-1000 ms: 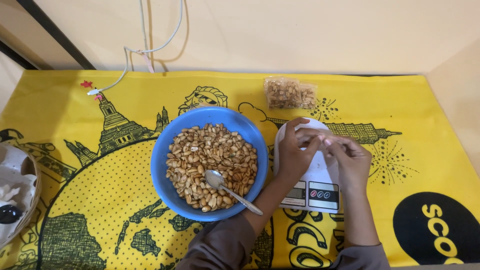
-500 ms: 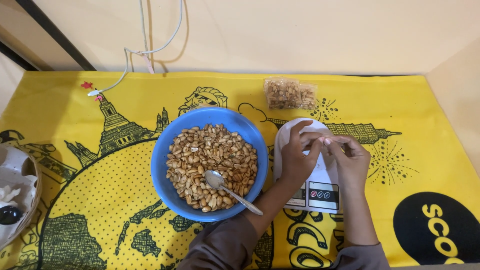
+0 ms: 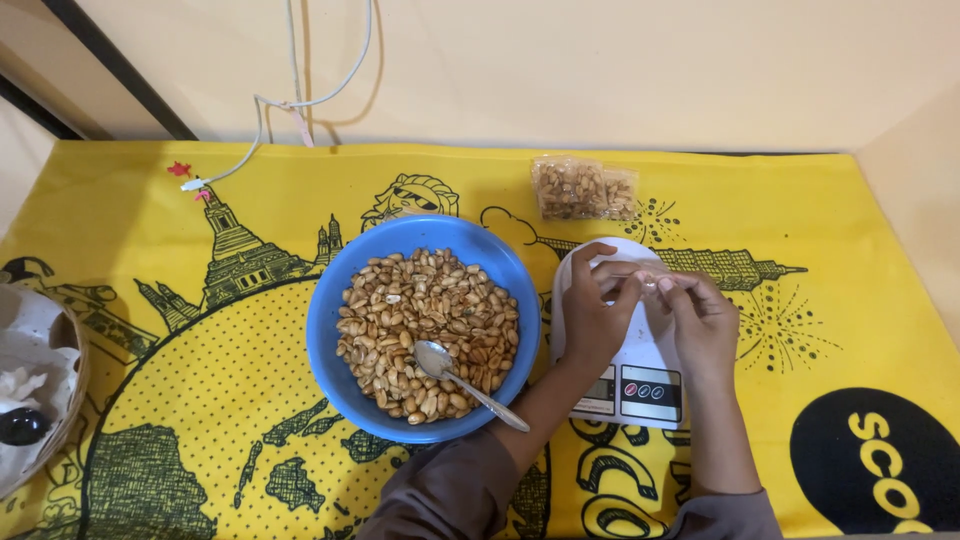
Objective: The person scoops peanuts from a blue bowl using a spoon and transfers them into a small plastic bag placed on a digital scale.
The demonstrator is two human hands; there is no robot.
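Note:
Both hands hover over a white kitchen scale (image 3: 640,385) on the yellow printed cloth. My left hand (image 3: 592,320) and my right hand (image 3: 700,322) pinch the edges of a small clear plastic bag (image 3: 648,284) between their fingertips, just above the scale's platform. Left of the scale stands a blue bowl (image 3: 335,310) full of roasted peanuts (image 3: 425,320), with a metal spoon (image 3: 462,380) resting in it, handle toward me.
A small sealed bag of peanuts (image 3: 583,188) lies behind the scale. A woven basket (image 3: 40,390) with white paper sits at the left edge. A white cable (image 3: 270,110) hangs down the wall onto the yellow cloth (image 3: 150,250).
The two hands have closed in slightly over the scale's platform, fingertips now meeting on the small clear bag. Bowl and spoon have not moved.

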